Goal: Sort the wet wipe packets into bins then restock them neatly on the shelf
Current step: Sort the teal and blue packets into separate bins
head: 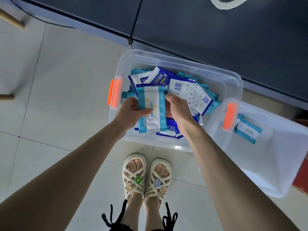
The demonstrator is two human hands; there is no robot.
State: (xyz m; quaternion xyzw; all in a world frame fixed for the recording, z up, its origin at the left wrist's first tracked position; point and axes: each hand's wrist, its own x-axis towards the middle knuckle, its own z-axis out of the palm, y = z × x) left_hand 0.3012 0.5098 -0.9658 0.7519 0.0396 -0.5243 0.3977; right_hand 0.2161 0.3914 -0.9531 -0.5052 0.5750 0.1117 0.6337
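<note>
A clear plastic bin (230, 80) with orange latches stands on the floor, heaped with several teal and dark blue wet wipe packets (191, 90). My left hand (131, 110) grips a teal-and-white packet (152, 97) by its left edge, thumb across its front, and holds it above the pile. My right hand (179, 109) reaches down beside that packet's right edge; its fingers are curled into the pile and hidden, so what they hold cannot be made out. A second clear bin (275, 164) at the right holds a few teal packets (248, 129).
A dark cabinet or counter (216, 30) runs along the far side of the bins. Wooden furniture legs (11, 19) stand at the far left. My sandalled feet (146, 177) are on the pale tiled floor (58, 97) just before the first bin.
</note>
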